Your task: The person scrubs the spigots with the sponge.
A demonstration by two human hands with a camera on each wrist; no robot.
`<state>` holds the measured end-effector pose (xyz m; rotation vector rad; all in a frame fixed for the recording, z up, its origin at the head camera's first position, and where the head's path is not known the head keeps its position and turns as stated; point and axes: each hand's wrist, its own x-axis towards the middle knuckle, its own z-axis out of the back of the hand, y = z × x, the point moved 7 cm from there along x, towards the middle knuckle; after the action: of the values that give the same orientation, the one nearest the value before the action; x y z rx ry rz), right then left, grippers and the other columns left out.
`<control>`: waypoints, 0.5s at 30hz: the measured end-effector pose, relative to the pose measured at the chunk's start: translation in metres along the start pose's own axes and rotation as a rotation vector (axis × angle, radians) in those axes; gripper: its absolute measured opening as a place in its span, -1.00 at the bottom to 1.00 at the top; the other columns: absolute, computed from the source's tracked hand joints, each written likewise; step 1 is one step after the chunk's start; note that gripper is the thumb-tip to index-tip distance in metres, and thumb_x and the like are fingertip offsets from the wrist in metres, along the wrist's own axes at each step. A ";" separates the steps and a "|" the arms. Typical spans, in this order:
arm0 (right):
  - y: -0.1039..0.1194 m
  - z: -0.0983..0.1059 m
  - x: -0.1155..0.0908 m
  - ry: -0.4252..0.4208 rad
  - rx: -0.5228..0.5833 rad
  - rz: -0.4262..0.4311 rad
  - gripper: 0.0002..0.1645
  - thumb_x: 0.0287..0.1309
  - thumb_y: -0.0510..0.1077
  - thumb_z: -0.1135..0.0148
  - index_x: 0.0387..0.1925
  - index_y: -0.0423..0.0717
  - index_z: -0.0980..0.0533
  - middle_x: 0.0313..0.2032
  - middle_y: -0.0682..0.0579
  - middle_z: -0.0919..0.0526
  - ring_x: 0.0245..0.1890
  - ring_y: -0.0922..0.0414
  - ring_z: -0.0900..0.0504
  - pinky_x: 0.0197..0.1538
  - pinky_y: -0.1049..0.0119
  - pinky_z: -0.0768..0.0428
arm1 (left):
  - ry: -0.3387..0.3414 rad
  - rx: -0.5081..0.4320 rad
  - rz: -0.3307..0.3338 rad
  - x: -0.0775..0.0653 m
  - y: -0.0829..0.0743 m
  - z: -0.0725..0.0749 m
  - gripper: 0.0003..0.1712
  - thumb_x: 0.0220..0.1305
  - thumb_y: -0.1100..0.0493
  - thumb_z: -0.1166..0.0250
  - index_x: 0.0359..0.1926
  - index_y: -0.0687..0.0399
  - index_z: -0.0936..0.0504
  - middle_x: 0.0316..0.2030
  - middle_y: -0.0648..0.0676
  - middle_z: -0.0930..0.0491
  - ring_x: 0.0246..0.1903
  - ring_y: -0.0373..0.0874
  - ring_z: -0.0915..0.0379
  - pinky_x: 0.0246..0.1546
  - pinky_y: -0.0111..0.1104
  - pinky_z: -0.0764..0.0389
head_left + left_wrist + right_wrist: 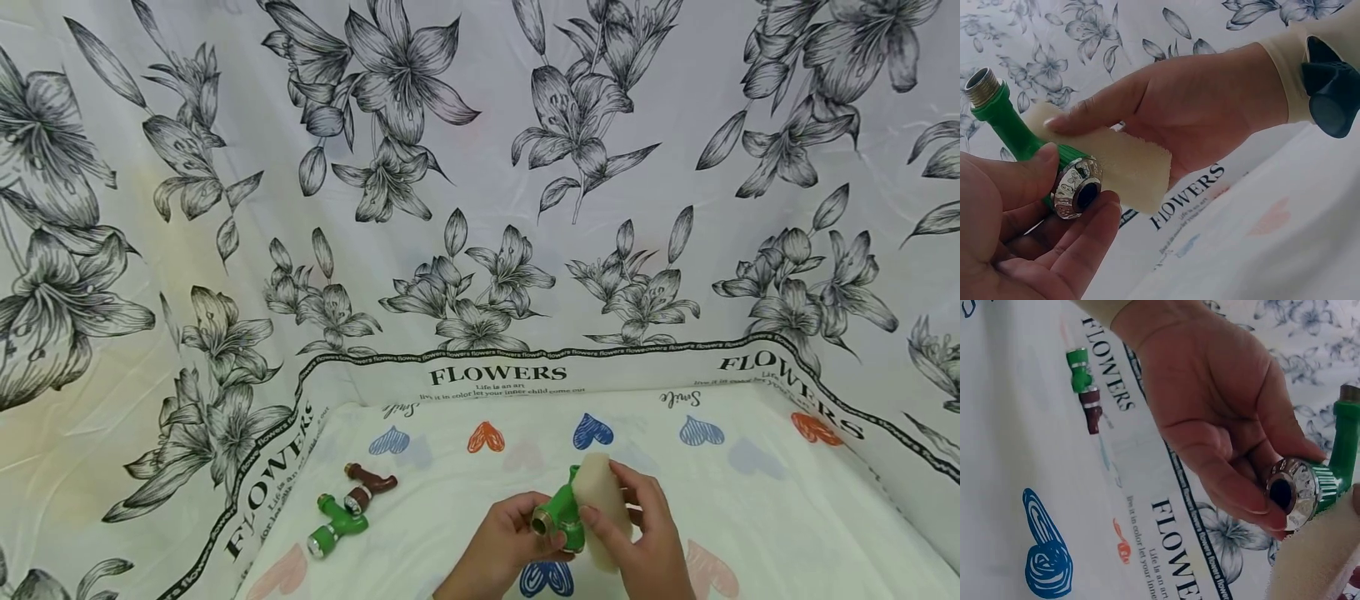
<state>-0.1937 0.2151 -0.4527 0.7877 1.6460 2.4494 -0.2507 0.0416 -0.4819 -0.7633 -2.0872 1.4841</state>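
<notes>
My left hand (512, 533) grips a green tap (561, 507) with its thumb and fingers around the knob end. In the left wrist view the tap's brass threaded end (981, 87) points up and away, and its silver knob (1077, 187) with a dark centre sits between thumb and fingers. My right hand (651, 533) holds a pale cream sponge (604, 508), thumb on the near face and fingers behind. The sponge lies against the tap's right side. In the right wrist view the sponge (1316, 556) overlaps part of the green body.
To the left on the white heart-print cloth (450, 492) lie another green tap (341, 518) and a brown tap (371, 483), close together. A flower-print curtain (480, 183) rises behind and along both sides.
</notes>
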 end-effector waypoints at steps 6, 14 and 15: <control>0.002 -0.003 -0.002 0.065 0.064 -0.057 -0.28 0.43 -0.01 -0.50 0.48 -0.08 -0.45 0.19 -0.01 -0.54 0.06 0.03 -0.53 0.09 0.26 -0.63 | -0.027 0.005 0.013 0.002 0.003 0.000 -0.69 0.51 0.30 -0.43 0.15 0.41 -0.68 -0.03 0.25 -0.77 -0.07 0.04 -0.79 0.01 -0.09 -0.79; 0.012 -0.010 -0.008 0.113 0.119 -0.011 -0.31 0.36 -0.07 -0.55 0.43 -0.04 -0.51 0.12 0.07 -0.54 0.01 0.07 -0.55 0.05 0.25 -0.65 | -0.118 0.047 0.043 0.007 0.005 0.005 -0.75 0.51 0.34 -0.40 0.12 0.35 -0.70 0.00 0.21 -0.75 -0.03 0.07 -0.75 0.01 -0.09 -0.79; 0.013 -0.011 -0.009 0.121 0.133 0.001 -0.31 0.34 -0.10 -0.56 0.42 -0.05 -0.52 0.12 0.06 -0.55 0.01 0.08 -0.55 0.04 0.25 -0.66 | -0.134 0.055 0.050 0.007 0.005 0.005 -0.75 0.51 0.35 -0.39 0.13 0.34 -0.71 0.00 0.22 -0.75 -0.01 0.08 -0.75 0.02 -0.08 -0.79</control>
<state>-0.1883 0.1978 -0.4478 0.6669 1.8670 2.4543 -0.2585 0.0439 -0.4884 -0.7177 -2.1285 1.6546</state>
